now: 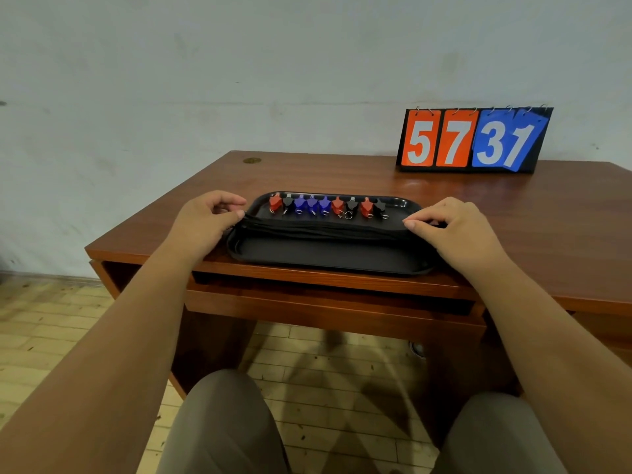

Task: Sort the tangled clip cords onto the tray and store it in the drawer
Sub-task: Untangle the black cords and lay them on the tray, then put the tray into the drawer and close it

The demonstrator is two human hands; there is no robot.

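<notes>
Now cords (pixel 325 229) across tray (pixel 325 260), ends pinched: L hand (pixel 201 222), R hand (pixel 460 232).

The tray (pixel 328 258) is glossy black. Along its far edge the clips (pixel 325 204) run red, black, blue, blue, blue, red, black, red, black from left to right. The cords (pixel 325 229) across it are black. The desk (pixel 342 176) and its drawer (pixel 325 302) are reddish-brown woodgrain. At the desk's far right edge, the scoreboard (pixel 475 142) shows white digits on orange and blue cards, on a black stand.
</notes>
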